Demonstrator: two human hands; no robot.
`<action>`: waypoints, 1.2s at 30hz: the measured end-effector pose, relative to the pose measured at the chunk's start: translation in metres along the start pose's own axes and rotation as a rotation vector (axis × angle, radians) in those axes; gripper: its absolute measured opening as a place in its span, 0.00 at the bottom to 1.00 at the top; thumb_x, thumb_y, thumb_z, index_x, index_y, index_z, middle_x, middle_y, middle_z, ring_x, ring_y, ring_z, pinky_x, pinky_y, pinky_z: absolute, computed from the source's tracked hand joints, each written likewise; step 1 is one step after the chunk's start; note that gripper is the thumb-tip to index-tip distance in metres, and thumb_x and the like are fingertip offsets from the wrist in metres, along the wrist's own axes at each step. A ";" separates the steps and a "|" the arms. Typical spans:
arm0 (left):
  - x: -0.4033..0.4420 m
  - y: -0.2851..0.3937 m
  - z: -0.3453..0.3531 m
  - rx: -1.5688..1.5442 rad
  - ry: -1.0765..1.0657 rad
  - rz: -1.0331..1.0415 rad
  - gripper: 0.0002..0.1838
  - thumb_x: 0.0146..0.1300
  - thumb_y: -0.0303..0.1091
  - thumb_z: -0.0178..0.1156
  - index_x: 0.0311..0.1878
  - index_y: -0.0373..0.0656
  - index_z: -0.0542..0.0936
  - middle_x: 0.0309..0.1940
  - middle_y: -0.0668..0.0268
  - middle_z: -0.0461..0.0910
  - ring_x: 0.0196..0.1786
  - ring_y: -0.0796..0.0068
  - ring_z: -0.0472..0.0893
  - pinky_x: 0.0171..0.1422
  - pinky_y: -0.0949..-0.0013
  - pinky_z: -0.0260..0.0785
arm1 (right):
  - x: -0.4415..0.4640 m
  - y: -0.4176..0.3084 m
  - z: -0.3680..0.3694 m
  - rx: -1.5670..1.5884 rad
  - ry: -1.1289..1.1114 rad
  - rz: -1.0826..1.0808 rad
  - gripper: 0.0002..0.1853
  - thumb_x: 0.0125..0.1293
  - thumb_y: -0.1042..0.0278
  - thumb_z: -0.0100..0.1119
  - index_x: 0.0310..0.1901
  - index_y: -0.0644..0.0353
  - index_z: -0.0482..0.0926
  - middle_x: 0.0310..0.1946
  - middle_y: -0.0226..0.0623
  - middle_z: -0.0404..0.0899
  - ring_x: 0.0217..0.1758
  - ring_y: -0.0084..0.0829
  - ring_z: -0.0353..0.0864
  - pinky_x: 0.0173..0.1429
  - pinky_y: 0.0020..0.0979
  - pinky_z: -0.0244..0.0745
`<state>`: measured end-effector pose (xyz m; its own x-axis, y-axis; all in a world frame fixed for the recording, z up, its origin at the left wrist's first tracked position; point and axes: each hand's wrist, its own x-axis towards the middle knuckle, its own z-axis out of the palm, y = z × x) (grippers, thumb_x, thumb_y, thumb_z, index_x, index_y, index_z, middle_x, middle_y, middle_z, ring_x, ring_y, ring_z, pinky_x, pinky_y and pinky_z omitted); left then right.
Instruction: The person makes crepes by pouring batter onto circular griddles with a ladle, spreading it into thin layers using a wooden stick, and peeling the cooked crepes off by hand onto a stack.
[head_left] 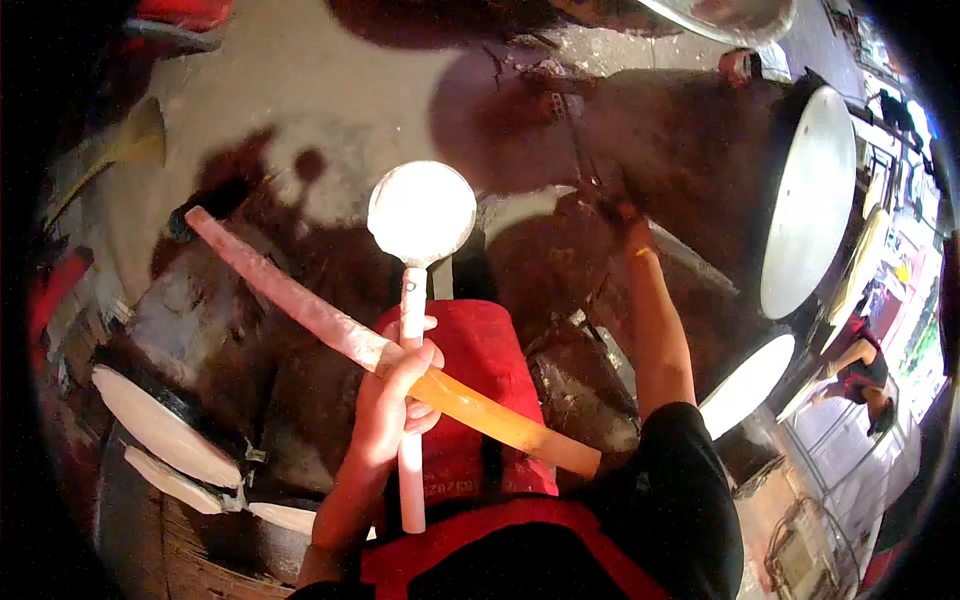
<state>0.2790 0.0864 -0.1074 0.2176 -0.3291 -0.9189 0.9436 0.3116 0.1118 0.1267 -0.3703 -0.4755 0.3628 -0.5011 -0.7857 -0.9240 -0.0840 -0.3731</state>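
Observation:
My left hand [395, 395] is closed around the handle of a white, ladle-like tool [405, 470] and a long curved strip [500, 425]. The tool's round head [422, 212] is bleached by strong light, so I cannot tell whether it is hollow or flat. The strip crosses the handle slantwise, pale pinkish at its far end and orange nearer me. My right arm stretches forward, and my right hand [627, 212] lies in deep shadow beside a thin dark rod [577, 140]. Its fingers are too dark to make out, and so is whatever they touch.
A large round pale disc [810, 200] stands at the right, with another pale disc [750, 385] below it. More pale rounds [160, 425] are at the lower left. A shallow metal vessel [730, 15] shows at the top. A person [860, 370] is at the far right.

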 end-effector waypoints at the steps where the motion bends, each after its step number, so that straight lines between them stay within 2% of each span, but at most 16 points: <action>1: 0.001 0.002 0.001 0.015 0.002 -0.004 0.19 0.66 0.32 0.49 0.59 0.43 0.62 0.31 0.70 0.68 0.13 0.90 0.57 0.12 0.83 0.48 | -0.014 0.022 -0.002 -0.316 0.003 -0.061 0.17 0.61 0.61 0.50 0.48 0.61 0.78 0.42 0.43 0.79 0.44 0.41 0.80 0.46 0.41 0.76; 4: 0.002 0.008 0.006 0.077 0.027 -0.024 0.19 0.65 0.32 0.48 0.59 0.43 0.62 0.30 0.70 0.67 0.13 0.90 0.57 0.11 0.84 0.48 | -0.082 0.123 -0.002 -1.210 -0.045 -0.337 0.17 0.60 0.61 0.51 0.48 0.60 0.78 0.41 0.43 0.80 0.43 0.41 0.80 0.46 0.41 0.76; 6: 0.007 0.012 0.010 0.130 0.049 -0.038 0.19 0.65 0.32 0.48 0.59 0.43 0.62 0.30 0.70 0.67 0.12 0.90 0.56 0.11 0.84 0.47 | -0.116 0.192 -0.012 -1.433 -0.092 -0.457 0.17 0.60 0.61 0.52 0.48 0.60 0.78 0.41 0.43 0.80 0.43 0.41 0.80 0.45 0.40 0.77; 7: 0.001 0.005 0.008 0.138 0.033 -0.032 0.20 0.65 0.32 0.49 0.59 0.42 0.62 0.30 0.70 0.67 0.12 0.90 0.56 0.11 0.83 0.47 | -0.139 0.202 -0.021 -1.459 -0.113 -0.474 0.17 0.59 0.61 0.52 0.48 0.59 0.79 0.40 0.43 0.80 0.43 0.41 0.81 0.45 0.40 0.77; 8: 0.000 0.004 0.009 0.138 0.024 -0.020 0.20 0.64 0.32 0.49 0.59 0.42 0.62 0.30 0.70 0.67 0.12 0.90 0.56 0.11 0.83 0.47 | -0.141 0.206 -0.019 -1.288 -0.136 -0.136 0.17 0.60 0.61 0.52 0.47 0.60 0.78 0.40 0.43 0.80 0.43 0.41 0.80 0.44 0.40 0.77; 9: -0.001 0.005 0.012 0.138 0.014 -0.006 0.21 0.64 0.33 0.50 0.59 0.41 0.62 0.30 0.69 0.67 0.12 0.90 0.57 0.11 0.83 0.47 | -0.150 0.178 -0.012 -1.095 -0.153 0.189 0.17 0.60 0.61 0.52 0.47 0.61 0.78 0.41 0.43 0.79 0.43 0.40 0.80 0.43 0.40 0.78; 12: 0.001 0.002 0.007 0.175 -0.015 0.003 0.22 0.63 0.33 0.52 0.59 0.40 0.62 0.30 0.69 0.69 0.12 0.90 0.58 0.10 0.83 0.47 | -0.172 0.185 -0.004 -1.417 -0.118 -0.173 0.13 0.62 0.65 0.51 0.42 0.62 0.79 0.42 0.44 0.78 0.41 0.39 0.80 0.42 0.39 0.79; 14: 0.003 0.005 0.009 0.233 0.016 -0.009 0.23 0.62 0.33 0.52 0.60 0.41 0.62 0.30 0.68 0.70 0.10 0.89 0.58 0.07 0.82 0.47 | -0.186 0.157 0.008 -1.273 -0.009 -0.303 0.11 0.62 0.68 0.50 0.40 0.62 0.79 0.41 0.44 0.78 0.41 0.40 0.80 0.43 0.39 0.79; 17: 0.001 0.007 0.015 0.280 0.064 -0.016 0.23 0.62 0.33 0.51 0.60 0.42 0.63 0.29 0.70 0.70 0.11 0.89 0.59 0.07 0.83 0.46 | -0.174 0.156 0.016 -0.979 -0.062 0.073 0.10 0.62 0.68 0.50 0.39 0.59 0.81 0.40 0.45 0.79 0.43 0.42 0.80 0.45 0.40 0.78; 20: -0.004 0.014 0.028 0.350 0.108 -0.063 0.21 0.63 0.34 0.51 0.59 0.42 0.64 0.30 0.72 0.69 0.13 0.92 0.57 0.12 0.85 0.46 | -0.165 0.181 0.026 -1.073 0.020 0.005 0.11 0.62 0.67 0.48 0.37 0.60 0.81 0.38 0.47 0.78 0.43 0.45 0.79 0.47 0.42 0.76; 23: -0.004 0.013 0.030 0.349 0.081 -0.066 0.21 0.63 0.33 0.51 0.59 0.43 0.63 0.29 0.72 0.69 0.14 0.92 0.57 0.12 0.85 0.46 | -0.173 0.187 0.029 -0.824 0.143 -0.056 0.13 0.60 0.64 0.47 0.33 0.61 0.81 0.36 0.50 0.78 0.41 0.47 0.79 0.45 0.44 0.75; 26: -0.005 0.013 0.032 0.321 0.046 -0.058 0.21 0.63 0.33 0.52 0.59 0.42 0.63 0.28 0.72 0.68 0.14 0.91 0.57 0.12 0.85 0.45 | -0.178 0.171 0.025 -0.846 0.128 -0.044 0.14 0.58 0.62 0.47 0.31 0.63 0.80 0.36 0.50 0.78 0.38 0.49 0.79 0.43 0.45 0.75; 29: -0.006 0.012 0.028 0.313 -0.007 -0.040 0.22 0.63 0.33 0.52 0.59 0.41 0.62 0.27 0.72 0.68 0.13 0.91 0.56 0.12 0.84 0.45 | -0.200 0.121 0.015 -0.657 0.102 -0.022 0.13 0.56 0.62 0.49 0.29 0.60 0.81 0.35 0.49 0.79 0.37 0.48 0.80 0.41 0.45 0.75; 32: -0.003 0.004 0.014 0.300 -0.072 0.015 0.22 0.63 0.33 0.51 0.59 0.40 0.62 0.28 0.70 0.68 0.13 0.91 0.57 0.12 0.84 0.46 | -0.233 0.088 0.031 -0.691 0.146 -0.277 0.12 0.57 0.67 0.48 0.37 0.60 0.80 0.39 0.50 0.79 0.41 0.48 0.79 0.46 0.41 0.74; 36: 0.010 0.004 -0.002 0.384 -0.118 0.015 0.21 0.64 0.35 0.50 0.58 0.40 0.63 0.29 0.69 0.68 0.13 0.89 0.57 0.11 0.84 0.47 | -0.281 0.042 0.060 -0.753 0.316 -0.541 0.16 0.59 0.74 0.47 0.48 0.59 0.79 0.43 0.51 0.79 0.48 0.47 0.78 0.52 0.35 0.73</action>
<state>0.2842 0.0861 -0.1171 0.2382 -0.4343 -0.8687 0.9599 -0.0308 0.2786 -0.0066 -0.1809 -0.3000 0.8124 -0.4314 -0.3922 -0.5179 -0.8430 -0.1454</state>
